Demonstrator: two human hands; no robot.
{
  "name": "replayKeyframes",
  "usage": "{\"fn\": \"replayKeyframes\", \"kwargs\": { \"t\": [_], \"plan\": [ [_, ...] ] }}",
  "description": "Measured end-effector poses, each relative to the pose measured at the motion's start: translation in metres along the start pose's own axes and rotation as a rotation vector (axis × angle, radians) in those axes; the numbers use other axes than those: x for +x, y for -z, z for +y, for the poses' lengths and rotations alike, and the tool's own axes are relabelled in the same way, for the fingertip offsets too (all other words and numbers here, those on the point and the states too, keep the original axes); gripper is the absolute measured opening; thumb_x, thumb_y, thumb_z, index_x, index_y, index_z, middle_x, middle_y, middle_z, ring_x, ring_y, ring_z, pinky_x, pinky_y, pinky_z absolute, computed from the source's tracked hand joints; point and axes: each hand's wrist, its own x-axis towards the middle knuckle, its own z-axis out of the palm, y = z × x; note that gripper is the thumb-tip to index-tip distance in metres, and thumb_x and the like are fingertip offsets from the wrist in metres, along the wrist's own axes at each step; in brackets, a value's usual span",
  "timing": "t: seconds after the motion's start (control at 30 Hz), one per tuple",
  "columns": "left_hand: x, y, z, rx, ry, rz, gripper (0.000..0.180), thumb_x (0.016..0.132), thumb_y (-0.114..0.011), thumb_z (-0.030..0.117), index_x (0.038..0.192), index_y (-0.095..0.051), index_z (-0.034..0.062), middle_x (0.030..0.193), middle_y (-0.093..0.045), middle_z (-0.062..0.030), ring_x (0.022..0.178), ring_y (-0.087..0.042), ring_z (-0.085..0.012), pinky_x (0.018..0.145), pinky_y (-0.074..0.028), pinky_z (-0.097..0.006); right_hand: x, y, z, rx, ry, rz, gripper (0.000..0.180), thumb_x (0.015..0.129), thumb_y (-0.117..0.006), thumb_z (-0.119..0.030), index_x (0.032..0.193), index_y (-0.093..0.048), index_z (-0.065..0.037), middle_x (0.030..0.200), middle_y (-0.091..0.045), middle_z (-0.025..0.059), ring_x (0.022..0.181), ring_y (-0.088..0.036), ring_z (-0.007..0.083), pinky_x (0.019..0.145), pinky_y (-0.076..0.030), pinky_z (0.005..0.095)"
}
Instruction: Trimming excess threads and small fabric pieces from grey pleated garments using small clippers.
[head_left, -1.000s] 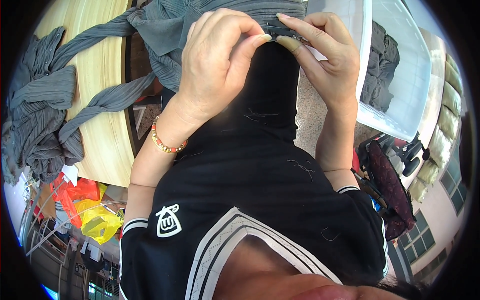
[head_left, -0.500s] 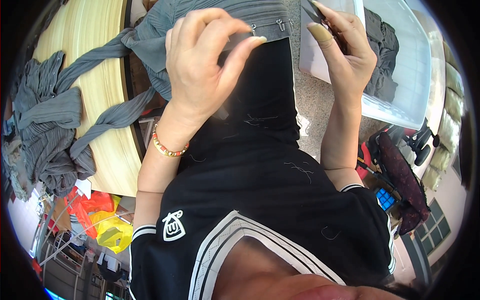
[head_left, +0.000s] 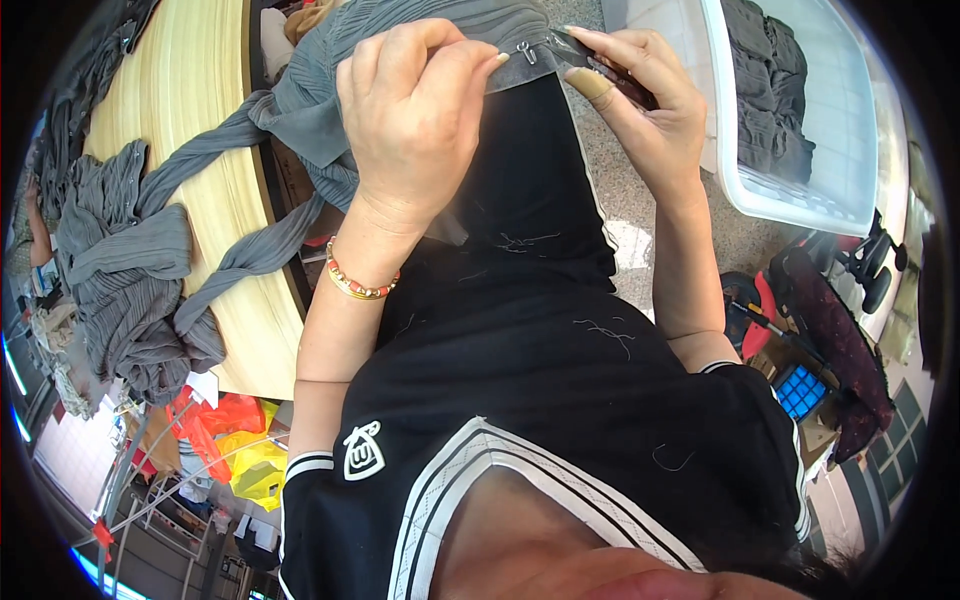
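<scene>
A grey pleated garment [head_left: 330, 50] lies over my lap, its flat waistband edge [head_left: 515, 75] bearing a small silver metal hook [head_left: 526, 52]. My left hand [head_left: 410, 120] is closed in a pinch at that edge, just left of the hook. In my right hand [head_left: 650, 120] is a pair of thread snips [head_left: 572, 46], mostly covered by the fingers. Their pointed blades reach the right end of the edge, close to the hook; whether they touch it I cannot tell. A tan covering [head_left: 590, 85] wraps my right thumb.
On the left, a light wooden table [head_left: 230, 340] carries more grey garments [head_left: 130, 270], with twisted straps running to my lap. At right stands a translucent plastic bin [head_left: 850, 200] with folded dark grey clothes [head_left: 770, 120]. Red and yellow bags [head_left: 255, 465] lie below the table.
My right hand has moved left with the snips, bringing the blades to the garment's edge. The left thumb and finger have closed together. The view has shifted slightly.
</scene>
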Motion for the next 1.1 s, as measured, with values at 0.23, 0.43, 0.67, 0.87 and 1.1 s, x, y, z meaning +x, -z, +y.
{"fn": "replayKeyframes", "kwargs": {
  "t": [0.23, 0.43, 0.67, 0.87, 1.1],
  "plan": [
    [-0.005, 0.008, 0.008, -0.084, 0.05, -0.012, 0.015, 0.081, -0.08, 0.012, 0.091, -0.069, 0.0119, 0.099, -0.063, 0.0001, 0.09, -0.057, -0.0217, 0.08, -0.042, -0.036, -0.003, -0.001, -0.001, -0.016, -0.034, -0.036, 0.036, 0.084, -0.081, -0.005, 0.119, -0.075, -0.005, 0.094, -0.059, -0.0018, 0.077, -0.048, 0.0039, 0.062, -0.035, 0.0178],
    [-0.007, 0.01, 0.01, -0.212, 0.157, -0.041, 0.012, 0.085, -0.078, 0.011, 0.091, -0.068, 0.0088, 0.099, -0.064, -0.004, 0.088, -0.058, -0.0241, 0.08, -0.043, -0.036, -0.003, -0.004, 0.0, -0.023, 0.096, -0.075, 0.04, 0.08, -0.084, -0.006, 0.119, -0.076, -0.009, 0.094, -0.06, -0.0019, 0.074, -0.048, 0.0053, 0.061, -0.038, 0.0192],
    [-0.005, 0.009, 0.015, -0.275, 0.196, -0.018, 0.01, 0.086, -0.077, 0.012, 0.091, -0.068, 0.0095, 0.098, -0.064, -0.0037, 0.087, -0.057, -0.0237, 0.079, -0.042, -0.035, -0.004, -0.01, 0.0, -0.051, 0.103, -0.074, 0.041, 0.08, -0.083, -0.006, 0.12, -0.076, -0.01, 0.094, -0.06, -0.0016, 0.073, -0.049, 0.0056, 0.061, -0.038, 0.0195],
    [-0.008, 0.007, 0.02, -0.29, 0.181, -0.033, 0.011, 0.086, -0.077, 0.013, 0.092, -0.068, 0.0099, 0.098, -0.064, -0.003, 0.086, -0.057, -0.023, 0.078, -0.041, -0.036, -0.003, -0.014, -0.002, -0.04, 0.104, -0.048, 0.039, 0.081, -0.083, -0.006, 0.119, -0.076, -0.009, 0.094, -0.06, -0.0013, 0.072, -0.048, 0.0053, 0.06, -0.037, 0.0195],
    [-0.015, 0.015, 0.022, -0.281, 0.188, -0.057, 0.012, 0.086, -0.077, 0.013, 0.092, -0.068, 0.0095, 0.098, -0.065, -0.0031, 0.086, -0.058, -0.023, 0.078, -0.041, -0.035, -0.003, -0.016, 0.0, -0.038, 0.15, -0.028, 0.032, 0.083, -0.081, -0.005, 0.115, -0.077, -0.006, 0.091, -0.061, -0.0003, 0.072, -0.049, 0.0054, 0.059, -0.036, 0.0199]
  ]
}}
